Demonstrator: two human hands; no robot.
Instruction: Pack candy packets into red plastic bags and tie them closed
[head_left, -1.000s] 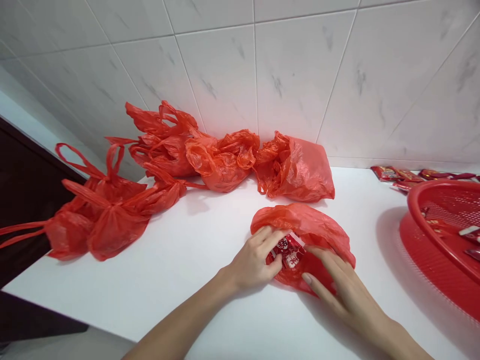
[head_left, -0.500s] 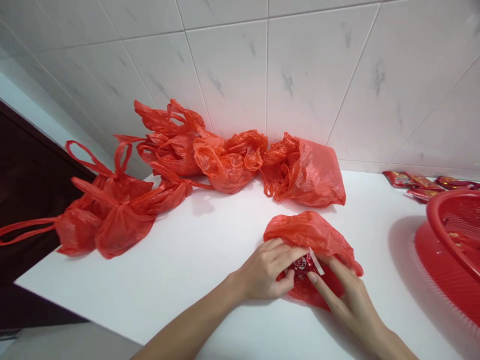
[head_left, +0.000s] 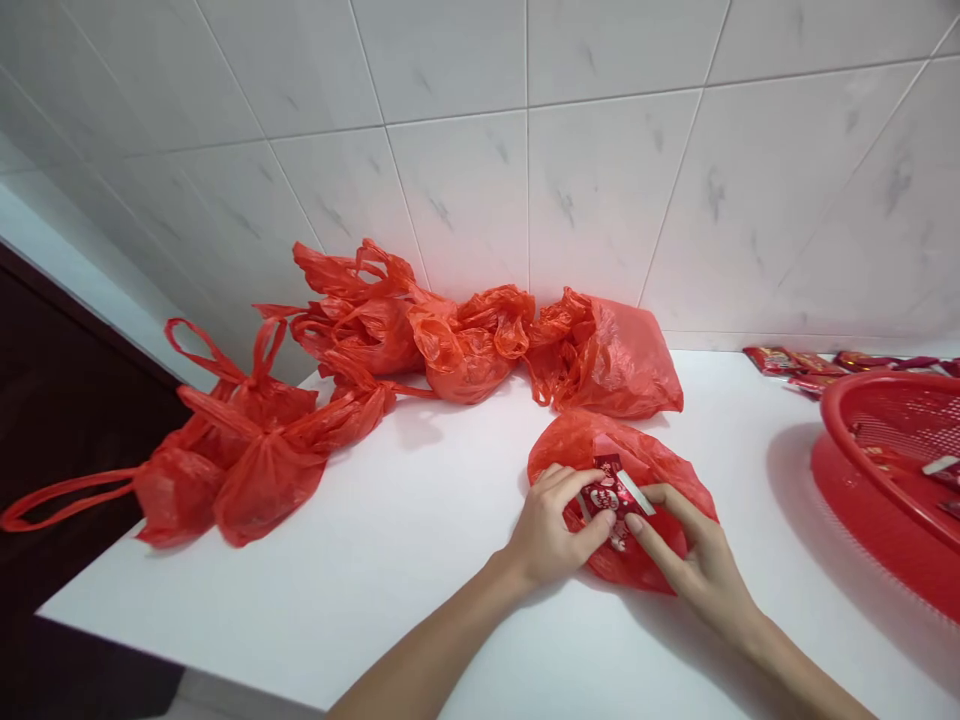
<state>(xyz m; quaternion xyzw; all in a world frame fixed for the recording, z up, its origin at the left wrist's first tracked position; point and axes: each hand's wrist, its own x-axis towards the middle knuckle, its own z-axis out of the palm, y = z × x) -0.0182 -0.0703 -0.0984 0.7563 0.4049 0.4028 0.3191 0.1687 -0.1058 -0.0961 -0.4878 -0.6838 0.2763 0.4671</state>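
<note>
An open red plastic bag (head_left: pixel 566 437) lies on the white table, its mouth facing me. Small dark-red shiny packets (head_left: pixel 604 497) with white print and a white edge show in the mouth of this bag. My left hand (head_left: pixel 556 528) has its fingers closed around the left side of the packets, thumb at the front. From the right, my right hand (head_left: pixel 696 560) pinches the white-edged side between thumb and forefinger. The fingertips partly cover the packets, and I cannot tell how many there are.
Several knotted red bags (head_left: pixel 262 480) stand along the table's left and back. A fuller red bag (head_left: pixel 634 355) leans by the tiled wall (head_left: pixel 450 160). At right is a red mesh basket (head_left: pixel 862 500) with packets inside; red wrapped snacks (head_left: pixel 795 362) lie behind it.
The packets now show more fully in the bag's mouth, and the bag's upper edge has moved back from them. Both hands stay on the packets. The camera view has tilted up.
</note>
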